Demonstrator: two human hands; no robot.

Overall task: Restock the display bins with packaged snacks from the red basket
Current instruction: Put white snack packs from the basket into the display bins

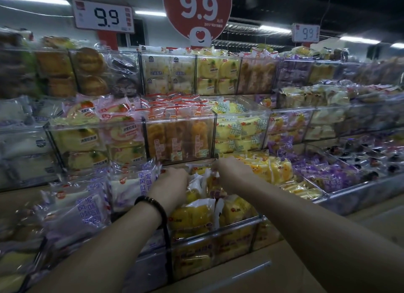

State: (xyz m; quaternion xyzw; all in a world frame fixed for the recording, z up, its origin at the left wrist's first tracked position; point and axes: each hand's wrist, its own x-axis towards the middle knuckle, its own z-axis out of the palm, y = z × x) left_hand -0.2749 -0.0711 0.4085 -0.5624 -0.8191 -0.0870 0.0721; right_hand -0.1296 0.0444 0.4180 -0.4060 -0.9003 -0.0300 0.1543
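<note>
**Both hands in the yellow-pack bin**

At lower centre, the left hand [172,183], with a dark bracelet [150,202] on its wrist, and the right hand [231,170] reach among yellow packs [196,214] in a clear bin [229,226]. The fingers are buried between wrappers, so I cannot tell whether they grip anything. Purple-lettered packs [87,205] lie at lower left. Along the top, a white tag [102,15], a round red sign [196,8] and a small tag [306,32] all read "9.9".

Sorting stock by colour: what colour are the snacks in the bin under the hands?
The snacks are yellow; the head view shows them best.
</note>
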